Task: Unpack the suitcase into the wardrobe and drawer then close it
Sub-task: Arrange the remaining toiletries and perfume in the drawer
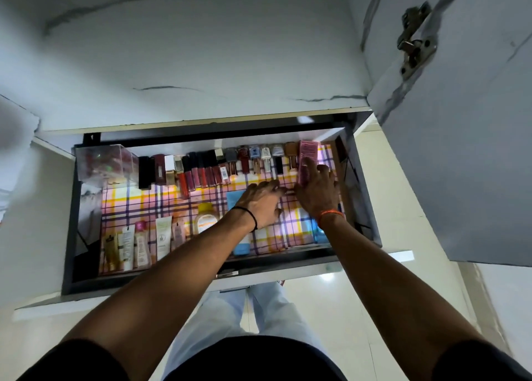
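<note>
Wardrobe door (460, 150) hangs open on the right, and below it the drawer (69, 222) is pulled right out, checked liner (161, 205) showing. Lipsticks and bottles (218, 164) line the far edge, tubes (135, 245) the near-left corner. Left hand (260, 200) lies flat, fingers spread on the liner. Right hand (318, 192) pinches the pink box (307, 159) at the far-right corner. It looks a light, stiff carton, crushable — best held by its long sides.
</note>
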